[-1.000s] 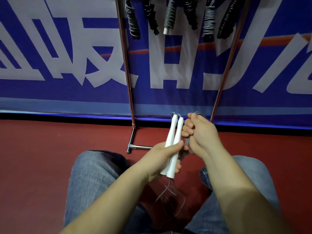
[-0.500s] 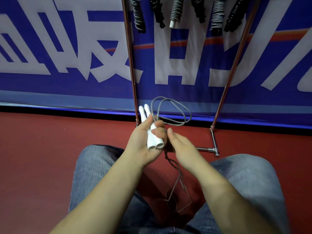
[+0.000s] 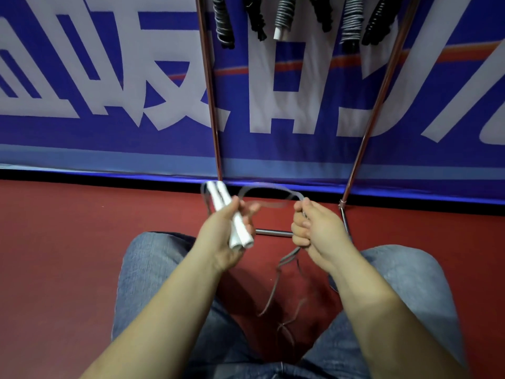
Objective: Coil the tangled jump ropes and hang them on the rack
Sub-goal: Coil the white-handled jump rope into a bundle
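Observation:
My left hand (image 3: 228, 228) grips the two white handles (image 3: 232, 217) of a jump rope, held side by side and tilted up to the left. The grey cord (image 3: 269, 191) arcs from the handles across to my right hand (image 3: 314, 231), which holds it in a closed fist. Below that fist the cord hangs down between my knees and trails loosely on the red floor (image 3: 276, 294). The metal rack (image 3: 210, 91) stands in front of me with several coiled ropes (image 3: 284, 15) hanging at the top edge of the view.
A blue banner with white lettering (image 3: 109, 77) covers the wall behind the rack. The rack's foot bar (image 3: 273, 232) lies on the red floor just beyond my hands. My jeans-clad knees (image 3: 153, 269) frame the dangling cord.
My right hand has moved off to the right and closed on the cord, drawing a wide loop away from the handles. The left hand still grips the handles, now tilted more to the left.

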`<action>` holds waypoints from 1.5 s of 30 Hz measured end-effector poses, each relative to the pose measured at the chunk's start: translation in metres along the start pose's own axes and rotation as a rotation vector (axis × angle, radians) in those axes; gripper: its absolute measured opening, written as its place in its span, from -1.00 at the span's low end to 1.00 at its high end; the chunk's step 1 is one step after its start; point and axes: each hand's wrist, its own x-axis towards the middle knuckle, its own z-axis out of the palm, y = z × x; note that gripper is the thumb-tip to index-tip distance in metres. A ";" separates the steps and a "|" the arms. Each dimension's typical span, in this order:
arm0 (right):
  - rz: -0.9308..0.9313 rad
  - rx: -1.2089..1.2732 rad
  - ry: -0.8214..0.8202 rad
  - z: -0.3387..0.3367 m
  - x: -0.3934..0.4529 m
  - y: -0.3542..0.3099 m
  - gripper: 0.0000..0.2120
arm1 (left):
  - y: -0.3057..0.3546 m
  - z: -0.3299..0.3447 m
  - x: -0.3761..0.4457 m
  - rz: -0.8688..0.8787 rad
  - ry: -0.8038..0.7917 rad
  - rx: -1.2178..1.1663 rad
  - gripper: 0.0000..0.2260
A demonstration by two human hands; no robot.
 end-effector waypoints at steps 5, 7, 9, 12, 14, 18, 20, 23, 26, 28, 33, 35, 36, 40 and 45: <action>-0.015 0.199 0.021 0.006 -0.002 -0.005 -0.77 | -0.035 0.008 -0.020 -0.113 -0.223 0.438 -0.82; -0.020 0.229 0.052 0.010 0.000 -0.012 -0.74 | -0.039 0.010 -0.023 -0.069 -0.293 0.566 -0.85; -0.031 0.188 0.091 0.012 0.004 -0.019 -0.70 | -0.040 0.012 -0.025 -0.048 -0.376 0.631 -0.86; -0.110 -0.005 0.099 0.011 0.008 -0.028 -0.72 | -0.037 0.021 -0.026 -0.003 -0.437 0.574 -0.86; -0.099 -0.087 0.067 0.009 0.009 -0.033 -0.73 | -0.031 0.028 -0.024 0.010 -0.402 0.417 -0.85; 0.043 -0.208 -0.082 0.016 0.003 -0.031 -0.64 | -0.013 0.043 -0.012 -0.049 -0.346 0.037 -0.88; 0.062 -0.334 -0.127 0.020 0.001 -0.022 -0.66 | -0.002 0.047 -0.008 -0.071 -0.324 -0.105 -0.88; 0.002 -0.512 -0.164 0.019 0.009 -0.013 -0.64 | 0.013 0.051 -0.004 -0.058 -0.307 -0.205 -0.83; -0.078 -0.583 -0.271 0.018 0.019 -0.018 -0.63 | 0.029 0.050 0.004 -0.043 -0.286 -0.201 -0.75; -0.120 -0.635 -0.290 0.016 0.033 -0.022 -0.64 | 0.039 0.051 0.012 -0.028 -0.254 -0.148 -0.75; -0.118 -0.678 -0.250 0.009 0.081 -0.034 -0.64 | 0.052 0.059 0.053 0.014 -0.177 0.040 -0.77; -0.128 -0.708 -0.224 0.004 0.105 -0.036 -0.64 | 0.051 0.060 0.077 0.020 -0.158 0.084 -0.77; -0.131 -0.721 -0.205 0.002 0.119 -0.036 -0.63 | 0.050 0.060 0.090 0.025 -0.151 0.105 -0.77; -0.116 -0.732 -0.137 -0.004 0.177 -0.032 -0.63 | 0.037 0.063 0.144 0.023 -0.156 0.200 -0.84; -0.100 -0.779 -0.062 -0.023 0.239 -0.025 -0.66 | 0.021 0.071 0.204 -0.050 -0.201 0.284 -0.80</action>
